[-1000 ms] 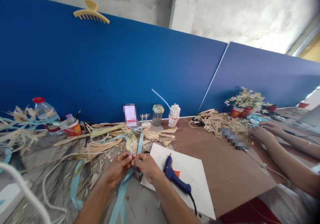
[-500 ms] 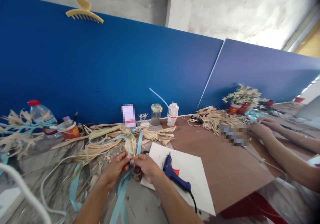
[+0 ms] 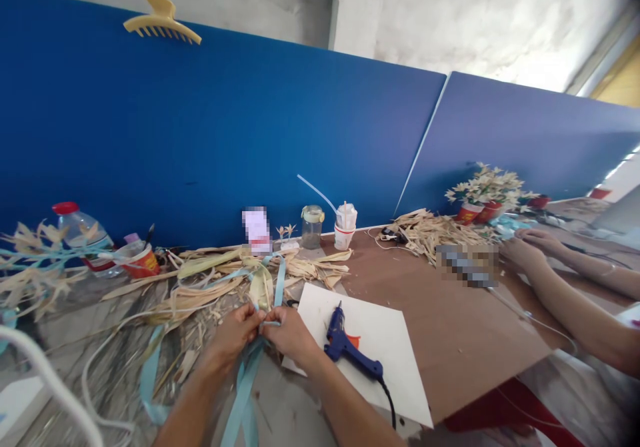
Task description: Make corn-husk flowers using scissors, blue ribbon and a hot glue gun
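Both hands meet fingertip to fingertip over the front of the table. My left hand [image 3: 239, 330] is closed in a pinch at a thin light blue ribbon [image 3: 271, 324]. The same thin strip runs across the closed fingers of my right hand [image 3: 290, 332]. Just behind the fingertips stands a pale corn husk piece [image 3: 261, 287]; whether it is held cannot be seen. A wider blue ribbon [image 3: 241, 404] hangs below the hands, and another blue strip [image 3: 280, 280] rises behind my right hand. A blue hot glue gun [image 3: 350, 350] lies on a white board [image 3: 400, 367] right of my right hand.
Dry husks [image 3: 215, 287] spread behind my hands. A white cable [image 3: 90, 367] curves at left, near a red-capped bottle [image 3: 83, 227] and a red cup [image 3: 143, 262]. A jar [image 3: 313, 227] and a white cup [image 3: 345, 234] stand behind. At right, a co-worker's arms [image 3: 570, 294] rest near husks.
My fingers have shifted slightly at the meeting point, and the thin blue strip now shows across my right fingers. The glue gun and husks stay in place; the view has moved a little.
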Tool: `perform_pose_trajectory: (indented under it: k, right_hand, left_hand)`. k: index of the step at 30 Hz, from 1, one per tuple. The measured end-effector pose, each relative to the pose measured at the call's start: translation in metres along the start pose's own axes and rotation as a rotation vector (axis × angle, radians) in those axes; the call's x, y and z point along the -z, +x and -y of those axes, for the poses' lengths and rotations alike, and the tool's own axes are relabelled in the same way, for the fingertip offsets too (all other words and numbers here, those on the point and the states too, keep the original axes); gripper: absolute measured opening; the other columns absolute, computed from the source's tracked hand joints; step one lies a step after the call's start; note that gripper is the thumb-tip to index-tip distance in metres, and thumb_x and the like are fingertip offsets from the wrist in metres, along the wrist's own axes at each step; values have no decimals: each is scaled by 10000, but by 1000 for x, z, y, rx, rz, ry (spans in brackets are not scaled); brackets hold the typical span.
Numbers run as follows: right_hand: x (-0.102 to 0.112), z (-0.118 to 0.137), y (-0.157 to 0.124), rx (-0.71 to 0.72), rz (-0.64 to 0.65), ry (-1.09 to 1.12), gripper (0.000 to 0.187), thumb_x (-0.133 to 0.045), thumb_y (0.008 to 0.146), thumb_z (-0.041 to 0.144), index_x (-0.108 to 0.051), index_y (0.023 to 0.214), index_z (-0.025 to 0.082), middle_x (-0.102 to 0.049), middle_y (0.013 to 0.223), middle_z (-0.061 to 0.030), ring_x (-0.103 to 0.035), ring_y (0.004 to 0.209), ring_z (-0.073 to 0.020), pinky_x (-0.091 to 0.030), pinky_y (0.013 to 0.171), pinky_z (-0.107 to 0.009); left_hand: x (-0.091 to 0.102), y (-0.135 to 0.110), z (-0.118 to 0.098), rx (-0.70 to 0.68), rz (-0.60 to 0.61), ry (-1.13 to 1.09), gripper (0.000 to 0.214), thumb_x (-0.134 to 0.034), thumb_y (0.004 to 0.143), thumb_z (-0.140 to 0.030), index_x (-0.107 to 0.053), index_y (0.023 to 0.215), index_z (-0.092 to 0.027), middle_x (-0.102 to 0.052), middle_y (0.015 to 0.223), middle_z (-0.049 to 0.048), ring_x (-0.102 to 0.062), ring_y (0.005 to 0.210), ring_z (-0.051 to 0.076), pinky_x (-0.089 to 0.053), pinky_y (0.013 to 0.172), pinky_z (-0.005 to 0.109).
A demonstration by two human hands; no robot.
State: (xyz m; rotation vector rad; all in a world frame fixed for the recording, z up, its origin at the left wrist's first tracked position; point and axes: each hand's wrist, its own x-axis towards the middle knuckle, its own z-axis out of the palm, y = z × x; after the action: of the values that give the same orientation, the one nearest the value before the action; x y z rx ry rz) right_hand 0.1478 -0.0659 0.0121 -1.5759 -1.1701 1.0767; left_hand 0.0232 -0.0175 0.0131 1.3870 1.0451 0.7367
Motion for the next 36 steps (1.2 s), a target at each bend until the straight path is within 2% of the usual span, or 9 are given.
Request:
perform_pose_trajectory:
  k: [5, 8, 11, 14, 18, 22, 28, 33, 36]
  right_hand:
    - [-2, 0, -1, 40, -41, -81, 113, -599, 662, 139, -692, 717, 173, -674, 713, -13, -594, 722, -175, -393, 623, -239]
    - [-4, 1, -1, 49, -38, -71, 113, -613, 663, 142, -705, 722, 174, -700, 753, -32, -615, 755, -195, -405, 657, -254]
    - [-5, 1, -1, 72, -71, -63, 112, -603, 673, 141, -701, 714, 179, -700, 744, -35, -610, 741, -193, -404, 671, -261]
    - [-4, 0, -2, 88, -80, -13, 87, -590, 675, 146, -666, 642, 175, -656, 644, -14, -566, 663, -166, -379, 619, -249]
    - [1, 0, 0, 15, 23, 262, 72, -602, 640, 171, -600, 569, 164, -556, 509, 38, -449, 517, -103, -312, 533, -228]
    - [4, 3, 1, -95, 127, 463, 174, -680, 577, 218, -518, 531, 174, -480, 429, 70, -338, 424, -66, -232, 472, -225]
    - [3, 2, 3, -152, 165, 514, 264, -746, 569, 233, -492, 533, 173, -502, 448, 70, -321, 419, -53, -207, 475, -226]
    - [0, -3, 5, -167, 102, 451, 233, -752, 560, 232, -528, 563, 169, -460, 425, 87, -351, 438, -68, -224, 490, -231]
    - [-1, -4, 3, -152, 84, 434, 233, -750, 557, 254, -535, 583, 169, -502, 456, 75, -377, 455, -72, -252, 504, -231]
  left_hand:
    - [0, 2, 0, -3, -81, 80, 283, -703, 632, -424, -527, 550, -218, -425, 416, -68, -357, 419, 119, -215, 473, 252]
    - [-1, 4, 1, -24, -143, 134, 261, -723, 611, -355, -521, 513, -221, -455, 406, -57, -387, 422, 125, -221, 469, 256]
    - [-3, 4, 2, -29, -181, 92, 306, -734, 606, -368, -497, 490, -214, -441, 391, -67, -365, 415, 109, -229, 463, 245]
    - [-7, 0, 1, 10, -114, -145, 343, -762, 590, -416, -508, 515, -197, -431, 400, -77, -356, 413, 89, -247, 452, 225]
    - [-11, -8, -6, 39, 48, -458, 360, -812, 566, -393, -647, 796, -170, -621, 631, -12, -513, 549, 105, -389, 543, 219]
    - [-9, -9, -8, 74, 139, -637, 303, -854, 544, -276, -670, 737, -131, -642, 657, 12, -504, 539, 75, -398, 544, 193]
    - [-5, -2, 1, 80, 86, -615, 313, -875, 496, -274, -638, 630, -120, -588, 563, -12, -462, 489, 67, -373, 513, 198]
    - [-5, 3, 6, 75, 29, -538, 340, -864, 495, -309, -579, 593, -151, -520, 509, -45, -453, 488, 88, -368, 525, 225]
    - [-5, 3, 7, 65, 23, -430, 315, -832, 534, -337, -586, 622, -160, -532, 525, -44, -446, 487, 96, -351, 528, 237]
